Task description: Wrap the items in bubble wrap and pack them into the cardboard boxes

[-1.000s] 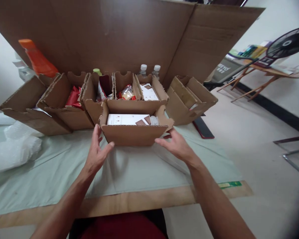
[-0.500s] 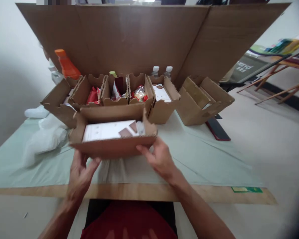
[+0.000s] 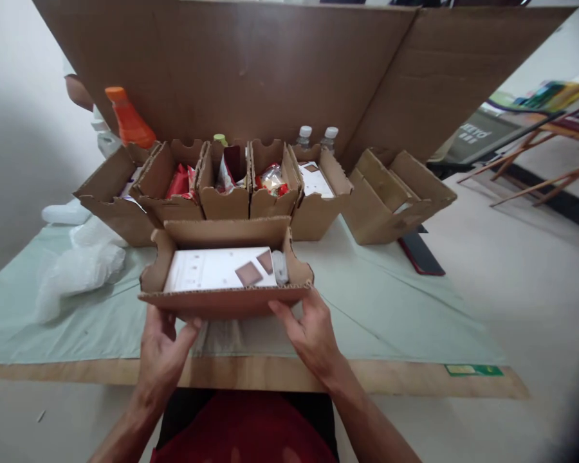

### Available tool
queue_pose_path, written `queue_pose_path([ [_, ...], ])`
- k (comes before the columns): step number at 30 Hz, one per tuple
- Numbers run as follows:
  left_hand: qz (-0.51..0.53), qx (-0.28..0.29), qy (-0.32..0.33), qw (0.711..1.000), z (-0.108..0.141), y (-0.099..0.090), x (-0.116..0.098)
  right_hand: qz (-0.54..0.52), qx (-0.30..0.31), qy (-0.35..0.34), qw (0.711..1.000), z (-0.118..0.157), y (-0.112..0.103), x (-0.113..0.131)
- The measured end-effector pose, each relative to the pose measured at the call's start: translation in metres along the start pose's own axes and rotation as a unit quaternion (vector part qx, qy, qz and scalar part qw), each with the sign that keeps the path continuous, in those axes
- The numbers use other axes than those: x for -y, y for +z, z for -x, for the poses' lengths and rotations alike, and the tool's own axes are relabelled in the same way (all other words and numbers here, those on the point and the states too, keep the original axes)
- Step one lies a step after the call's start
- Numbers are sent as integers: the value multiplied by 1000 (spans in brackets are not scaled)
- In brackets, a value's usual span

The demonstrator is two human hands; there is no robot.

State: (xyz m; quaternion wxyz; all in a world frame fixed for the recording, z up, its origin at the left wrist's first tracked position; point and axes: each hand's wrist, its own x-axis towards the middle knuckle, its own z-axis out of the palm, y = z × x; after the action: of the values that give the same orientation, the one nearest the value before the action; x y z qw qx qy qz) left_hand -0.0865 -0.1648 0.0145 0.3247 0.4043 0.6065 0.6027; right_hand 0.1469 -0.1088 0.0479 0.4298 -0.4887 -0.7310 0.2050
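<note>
An open cardboard box (image 3: 226,305) is held crosswise in front of me, between both hands. Inside it lies a white carton (image 3: 207,269) with brown squares printed on it, and a clear, crumpled-looking plastic item (image 3: 280,267) sits at its right end. My left hand (image 3: 165,347) grips the box's lower left corner, thumb on the near wall, other fingers partly hidden underneath. At the lower right corner, my right hand (image 3: 309,328) holds on in the same way. Just behind stands a row of similar boxes, among them one with red packets (image 3: 181,182).
Crumpled bubble wrap (image 3: 84,267) lies left on the pale green cloth (image 3: 390,308). An orange bottle (image 3: 129,119) and two clear bottles (image 3: 303,136) stand behind the row. More cardboard boxes (image 3: 390,199) are at right, near a dark flat object (image 3: 421,254). A tall cardboard panel (image 3: 270,71) closes the back.
The held box has come slightly lower and nearer to me, both hands moving with it. Its contents now show more sharply. A person's arm has appeared behind the panel at left.
</note>
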Motion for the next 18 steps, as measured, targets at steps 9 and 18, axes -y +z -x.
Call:
queue_pose_path([
  [9,30,199,87,976,-26,152,-5,98,-207,160,960,36,-88,-71],
  [18,78,343,104,930,-45,238,7,139,-230,202,942,99,-140,-135],
])
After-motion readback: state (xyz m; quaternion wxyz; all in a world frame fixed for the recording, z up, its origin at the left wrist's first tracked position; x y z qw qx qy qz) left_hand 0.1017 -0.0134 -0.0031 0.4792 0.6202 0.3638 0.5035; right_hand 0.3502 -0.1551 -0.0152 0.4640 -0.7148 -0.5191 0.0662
